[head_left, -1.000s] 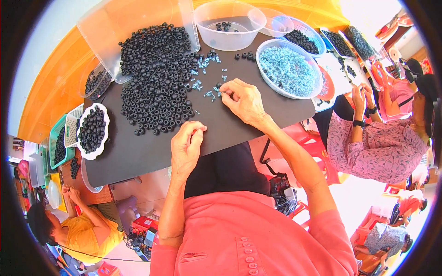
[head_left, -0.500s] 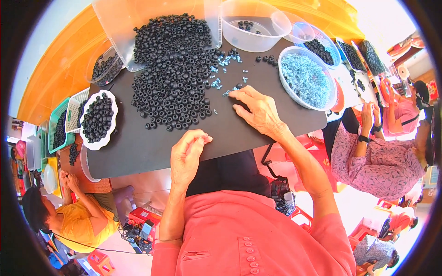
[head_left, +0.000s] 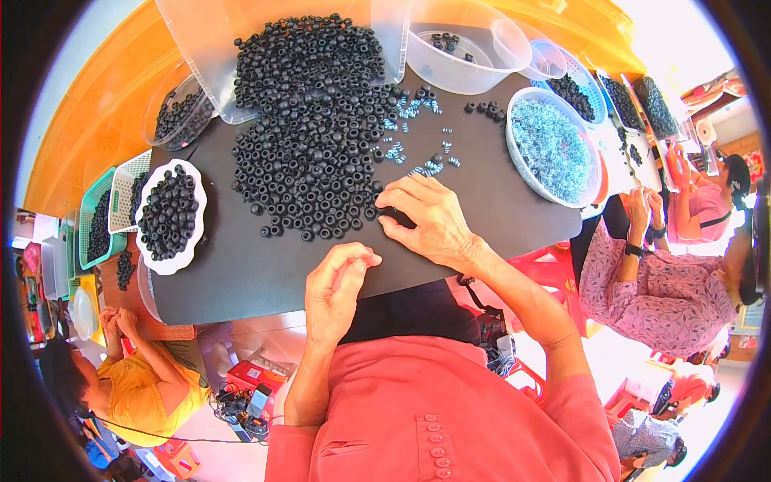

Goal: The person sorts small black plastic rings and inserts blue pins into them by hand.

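A large heap of black round beads [head_left: 309, 161] covers the middle of the dark table. Small pale-blue spiral pieces [head_left: 393, 151] lie scattered along its right side. Over the table, by the heap's lower right edge, my right hand [head_left: 430, 221] is bent, its thumb apart from the fingers; I see nothing held between them. My left hand [head_left: 336, 291] hovers at the near table edge, thumb and forefinger pinched together. Whatever the pinch holds, if anything, is too small to make out.
A white scalloped dish of black beads [head_left: 189, 241] stands left, near a clear tub [head_left: 161, 128]. At right is a round tub of pale-blue pieces [head_left: 594, 165]; a clear basin [head_left: 426, 68] sits behind. A tipped clear bin [head_left: 201, 60] backs the heap. Other people sit on both sides.
My right hand has moved left and nearer, from the blue pieces to the heap's edge, its fingers drawing in. My left hand stays pinched, slightly lower in view. The view has shifted a little.
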`<move>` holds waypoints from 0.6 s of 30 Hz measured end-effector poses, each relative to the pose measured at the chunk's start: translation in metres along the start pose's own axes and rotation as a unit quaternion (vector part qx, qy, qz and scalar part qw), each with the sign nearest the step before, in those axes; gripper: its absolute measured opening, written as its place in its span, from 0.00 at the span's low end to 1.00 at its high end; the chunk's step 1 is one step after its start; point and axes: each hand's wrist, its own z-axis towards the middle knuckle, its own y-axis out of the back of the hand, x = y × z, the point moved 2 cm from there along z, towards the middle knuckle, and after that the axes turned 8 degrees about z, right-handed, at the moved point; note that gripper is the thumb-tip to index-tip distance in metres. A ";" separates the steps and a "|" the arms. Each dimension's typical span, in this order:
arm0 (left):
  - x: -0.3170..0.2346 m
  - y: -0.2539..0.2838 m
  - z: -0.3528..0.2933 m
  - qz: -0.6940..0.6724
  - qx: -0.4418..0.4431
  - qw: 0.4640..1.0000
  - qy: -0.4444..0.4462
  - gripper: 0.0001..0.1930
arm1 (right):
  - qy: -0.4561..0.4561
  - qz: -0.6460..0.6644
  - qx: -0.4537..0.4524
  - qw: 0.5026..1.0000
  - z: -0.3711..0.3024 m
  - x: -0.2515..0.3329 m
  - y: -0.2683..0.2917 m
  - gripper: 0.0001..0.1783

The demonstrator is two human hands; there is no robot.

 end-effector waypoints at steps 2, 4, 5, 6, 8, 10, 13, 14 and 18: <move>-0.001 -0.001 0.002 0.004 0.005 1.000 -0.002 0.06 | -0.013 -0.009 0.007 1.000 0.001 0.000 -0.001 0.14; -0.001 -0.003 0.005 0.009 0.008 1.000 -0.007 0.06 | -0.022 -0.019 0.013 1.000 0.002 0.000 -0.001 0.14; 0.000 -0.005 0.006 0.008 0.012 1.000 -0.006 0.06 | -0.024 -0.026 0.018 0.999 0.002 0.000 -0.001 0.14; 0.000 -0.006 0.006 0.007 0.016 1.000 -0.005 0.06 | -0.026 -0.033 0.023 0.999 0.002 0.001 -0.001 0.13; -0.001 -0.007 0.007 0.006 0.020 1.000 -0.002 0.06 | -0.032 -0.030 0.014 0.999 0.004 0.002 0.002 0.14; -0.001 -0.009 0.008 0.004 0.025 1.000 -0.001 0.07 | -0.036 -0.030 0.004 0.999 0.004 0.004 0.002 0.14; -0.002 -0.012 0.012 -0.038 0.008 0.999 0.013 0.07 | -0.113 0.139 -0.068 0.981 0.001 0.008 -0.002 0.15; -0.005 -0.013 0.015 -0.047 -0.016 0.999 0.006 0.08 | -0.096 0.158 -0.076 0.980 0.003 0.014 -0.002 0.16; -0.011 -0.017 0.028 -0.057 -0.068 0.996 0.003 0.08 | -0.030 0.154 -0.085 0.984 0.009 0.028 0.000 0.17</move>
